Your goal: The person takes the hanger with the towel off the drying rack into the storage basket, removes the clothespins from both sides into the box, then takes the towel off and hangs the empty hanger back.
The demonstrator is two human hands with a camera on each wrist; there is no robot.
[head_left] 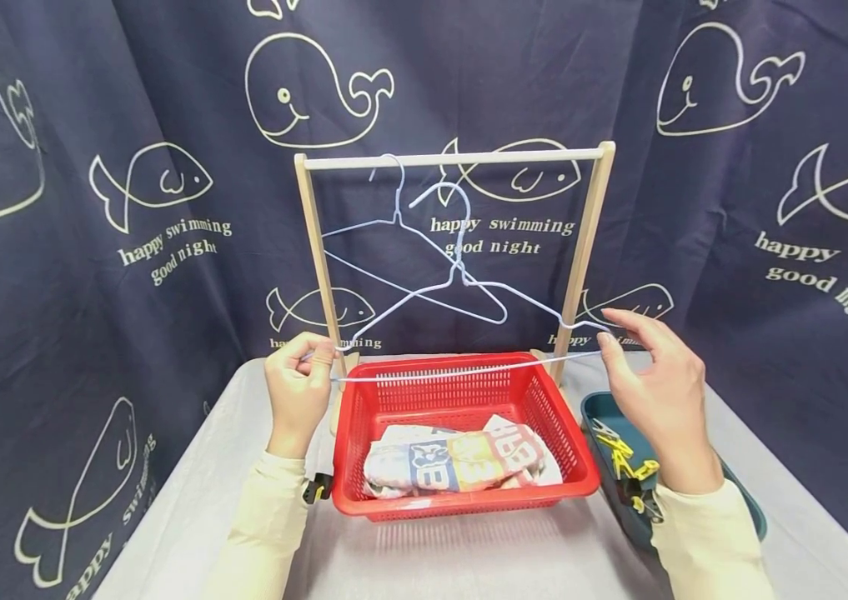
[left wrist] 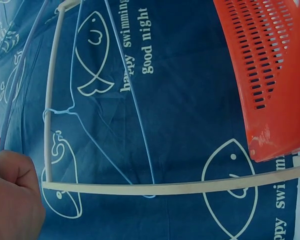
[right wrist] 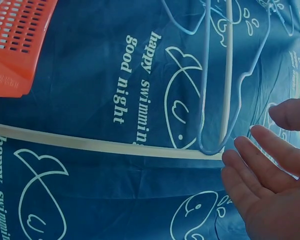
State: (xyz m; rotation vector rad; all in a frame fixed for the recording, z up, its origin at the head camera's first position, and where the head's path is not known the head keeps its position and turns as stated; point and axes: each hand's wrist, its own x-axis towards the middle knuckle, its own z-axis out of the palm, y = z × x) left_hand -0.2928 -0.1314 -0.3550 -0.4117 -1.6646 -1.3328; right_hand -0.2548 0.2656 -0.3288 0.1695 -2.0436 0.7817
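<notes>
A light blue wire hanger [head_left: 457,268] spans the space between both hands, above the red basket, with its hook upward. My left hand [head_left: 298,392] pinches its left corner between thumb and fingers. At the other end, my right hand [head_left: 659,375] is spread, fingertips right by the hanger's right corner; in the right wrist view that hand [right wrist: 270,190] has its fingers extended beside the rounded end. Behind, a second blue hanger [head_left: 397,218] hangs by its hook from the rod of a wooden rack [head_left: 584,242].
The red basket [head_left: 469,505] holds printed cloth [head_left: 469,460] and stands on a pale-covered table [head_left: 191,533] before the rack. To its right is a dark green tray [head_left: 752,510] with several yellow clothespins [head_left: 621,458]. A navy curtain [head_left: 191,75] with whale and fish prints surrounds the table.
</notes>
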